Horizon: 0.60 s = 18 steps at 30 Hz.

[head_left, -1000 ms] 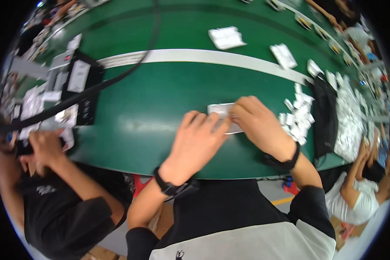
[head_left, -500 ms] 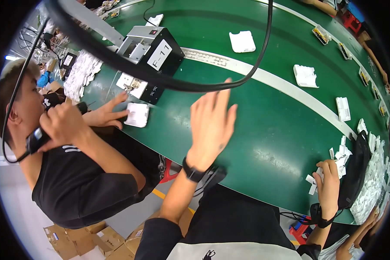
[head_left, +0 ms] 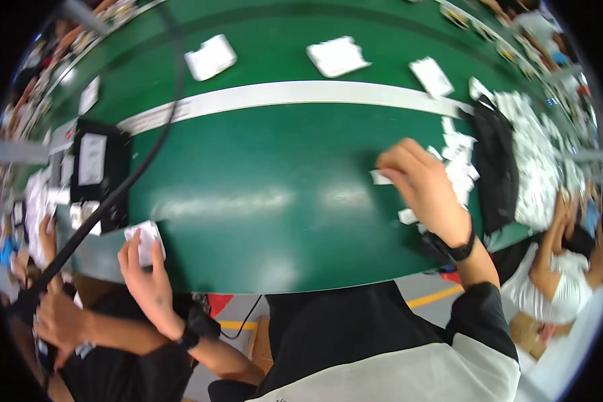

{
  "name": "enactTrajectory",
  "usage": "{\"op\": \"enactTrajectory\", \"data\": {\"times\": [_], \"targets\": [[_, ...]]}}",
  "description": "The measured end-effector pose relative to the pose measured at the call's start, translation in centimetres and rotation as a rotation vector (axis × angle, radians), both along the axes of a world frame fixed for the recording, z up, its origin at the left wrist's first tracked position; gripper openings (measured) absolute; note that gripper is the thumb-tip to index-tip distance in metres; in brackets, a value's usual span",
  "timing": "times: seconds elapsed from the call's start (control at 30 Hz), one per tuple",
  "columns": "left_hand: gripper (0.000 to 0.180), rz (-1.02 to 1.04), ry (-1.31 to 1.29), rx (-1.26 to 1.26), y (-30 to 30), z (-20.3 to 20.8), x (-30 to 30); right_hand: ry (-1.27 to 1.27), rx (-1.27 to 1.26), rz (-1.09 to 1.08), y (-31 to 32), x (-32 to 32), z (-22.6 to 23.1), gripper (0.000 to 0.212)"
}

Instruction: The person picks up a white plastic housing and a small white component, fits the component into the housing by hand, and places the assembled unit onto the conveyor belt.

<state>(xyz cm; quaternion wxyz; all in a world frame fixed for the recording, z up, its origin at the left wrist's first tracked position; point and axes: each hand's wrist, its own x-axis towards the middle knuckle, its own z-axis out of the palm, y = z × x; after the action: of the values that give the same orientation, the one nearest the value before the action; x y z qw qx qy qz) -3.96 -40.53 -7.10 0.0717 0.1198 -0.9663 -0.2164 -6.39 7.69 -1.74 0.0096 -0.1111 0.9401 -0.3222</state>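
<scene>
My left hand (head_left: 146,276) is at the near left edge of the green conveyor belt (head_left: 268,167), holding a small white packet (head_left: 145,240) flat against the belt. My right hand (head_left: 423,187) reaches out to the right and pinches a small white piece (head_left: 380,177) at its fingertips. It sits beside a scatter of similar white pieces (head_left: 459,167). Both wrists wear a black band.
A black box with white labels (head_left: 97,167) stands at the belt's left, with a black cable (head_left: 147,154) crossing it. White packets (head_left: 211,57) (head_left: 337,55) lie beyond the white stripe. A black bin (head_left: 497,171) and a white heap (head_left: 536,167) are right. A co-worker's hands (head_left: 55,316) are lower left.
My left hand has come down from mid-air to the belt's left edge with the white packet. My right hand has moved up onto the belt to the pile of white pieces.
</scene>
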Motion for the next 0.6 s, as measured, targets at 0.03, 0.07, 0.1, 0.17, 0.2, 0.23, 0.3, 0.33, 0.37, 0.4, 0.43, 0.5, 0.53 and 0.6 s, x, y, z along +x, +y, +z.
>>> {"op": "enactTrajectory", "data": {"times": [0.03, 0.07, 0.1, 0.17, 0.2, 0.23, 0.3, 0.33, 0.37, 0.4, 0.43, 0.5, 0.53, 0.6], "targets": [[0.04, -0.03, -0.026, 0.034, 1.6, 0.6, 0.7, -0.026, -0.044, -0.016, -0.4, -0.1, 0.1, 0.013], [0.041, -0.11, -0.044, 0.083, 3.3, 0.7, 0.9, -0.061, -0.038, -0.024, -0.4, -0.1, 0.1, 0.013], [0.042, -0.177, -0.059, 0.126, 5.2, 1.0, 1.3, -0.094, -0.04, -0.021, -0.3, -0.1, 0.0, 0.014], [0.048, -0.347, -0.065, 0.197, 10.2, 1.2, 1.3, -0.086, -0.008, -0.002, 0.8, 0.5, -1.4, 0.014], [0.056, -0.428, -0.082, 0.305, 12.3, 1.6, 1.1, -0.082, 0.007, 0.026, 1.2, 0.6, -1.7, 0.015], [0.066, -0.535, -0.072, 0.349, 13.9, 1.7, 0.7, -0.082, 0.011, 0.034, 1.5, 0.7, -1.6, 0.015], [0.073, -0.647, -0.082, 0.309, 16.6, 1.9, 0.4, -0.101, 0.023, 0.058, 1.4, 0.8, -0.9, 0.013], [0.071, -0.68, -0.055, 0.273, 17.6, 1.8, 0.3, -0.101, 0.023, 0.068, 1.1, 0.9, -0.7, 0.013], [0.07, -0.715, -0.027, 0.237, 18.4, 1.6, 0.1, -0.082, 0.031, 0.053, 0.9, 0.8, -0.7, 0.011], [0.07, -0.708, -0.026, 0.236, 19.0, 1.3, -0.1, -0.062, 0.039, 0.036, 0.7, 0.7, -0.6, 0.01], [0.067, -0.725, -0.008, 0.22, 19.4, 0.9, -0.3, -0.062, 0.039, 0.042, 0.7, 0.6, 0.1, 0.01], [0.064, -0.748, 0.002, 0.2, 19.7, 0.7, -0.7, -0.144, 0.108, 0.127, 1.0, 0.4, 2.5, 0.009], [0.062, -0.747, 0.002, 0.208, 19.7, 0.7, -0.8, -0.152, 0.19, 0.188, 1.0, 0.3, 3.3, 0.013], [0.06, -0.759, 0.006, 0.225, 19.9, 0.6, -1.0, -0.179, 0.311, 0.241, 1.3, 0.1, 3.2, 0.016]]}}
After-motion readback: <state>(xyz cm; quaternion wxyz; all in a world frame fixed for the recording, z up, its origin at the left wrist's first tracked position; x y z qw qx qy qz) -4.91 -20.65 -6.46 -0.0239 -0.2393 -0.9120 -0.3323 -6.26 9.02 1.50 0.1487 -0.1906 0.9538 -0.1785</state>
